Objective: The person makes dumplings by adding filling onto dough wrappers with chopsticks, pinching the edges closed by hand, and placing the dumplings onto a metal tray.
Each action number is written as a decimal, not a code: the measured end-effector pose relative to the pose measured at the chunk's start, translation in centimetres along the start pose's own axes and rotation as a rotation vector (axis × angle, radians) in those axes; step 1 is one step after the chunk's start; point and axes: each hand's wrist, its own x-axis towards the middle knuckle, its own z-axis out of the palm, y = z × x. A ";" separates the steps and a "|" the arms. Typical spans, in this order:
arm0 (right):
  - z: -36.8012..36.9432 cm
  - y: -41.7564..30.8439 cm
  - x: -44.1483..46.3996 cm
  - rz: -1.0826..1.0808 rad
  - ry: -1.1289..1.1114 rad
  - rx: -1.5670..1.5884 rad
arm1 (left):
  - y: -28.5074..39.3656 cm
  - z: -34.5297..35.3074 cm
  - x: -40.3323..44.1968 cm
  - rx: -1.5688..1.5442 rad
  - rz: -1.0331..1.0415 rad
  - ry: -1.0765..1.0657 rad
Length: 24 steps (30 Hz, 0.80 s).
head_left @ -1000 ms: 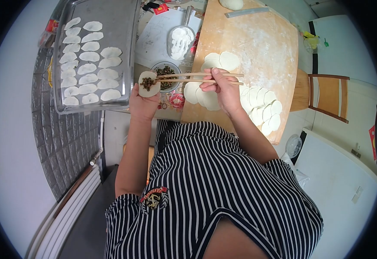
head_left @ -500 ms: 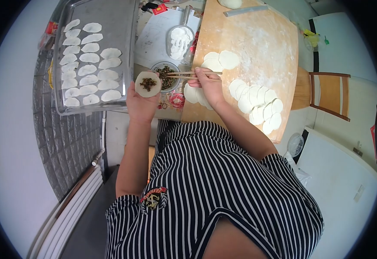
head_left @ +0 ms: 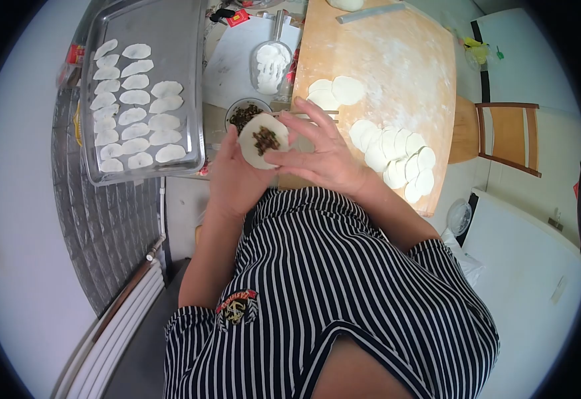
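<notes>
My left hand [head_left: 234, 179] holds a round dumpling wrapper [head_left: 253, 147] flat and open, with a mound of dark green-brown filling [head_left: 266, 140] in its middle. My right hand [head_left: 333, 156] has come to the wrapper's right edge, thumb at the lower rim and fingers near the upper right. Behind the right fingers lie the chopsticks [head_left: 330, 118], out of the grip and partly hidden. Just beyond the wrapper stands a bowl of filling [head_left: 229, 112], its near side covered by wrapper and hands.
On the left a metal tray [head_left: 194, 66] bears rows of folded dumplings [head_left: 135, 97]. A wooden board [head_left: 383, 60] on the right carries overlapping wrappers [head_left: 397, 149], more wrappers [head_left: 348, 90] and dough [head_left: 347, 4]. A scoop of flour [head_left: 270, 66] lies between. A chair [head_left: 510, 139] stands right.
My right hand has let go of the chopsticks and moved to the wrapper's edge. My left hand has carried the filled wrapper to the right, in front of the bowl.
</notes>
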 end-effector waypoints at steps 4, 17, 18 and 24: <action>-1.4 -0.3 0.0 -0.022 -0.048 0.127 | -1.5 0.9 -0.3 0.056 -0.090 0.011; -3.2 -0.8 0.0 -0.141 -0.123 0.130 | -2.2 1.7 -1.1 0.215 -0.108 0.022; -3.3 -0.8 -0.1 -0.151 -0.121 0.118 | -2.3 2.1 -1.1 0.217 -0.105 0.038; -4.4 -1.5 0.3 -0.177 -0.104 0.038 | -2.2 2.5 -1.3 0.242 -0.138 -0.034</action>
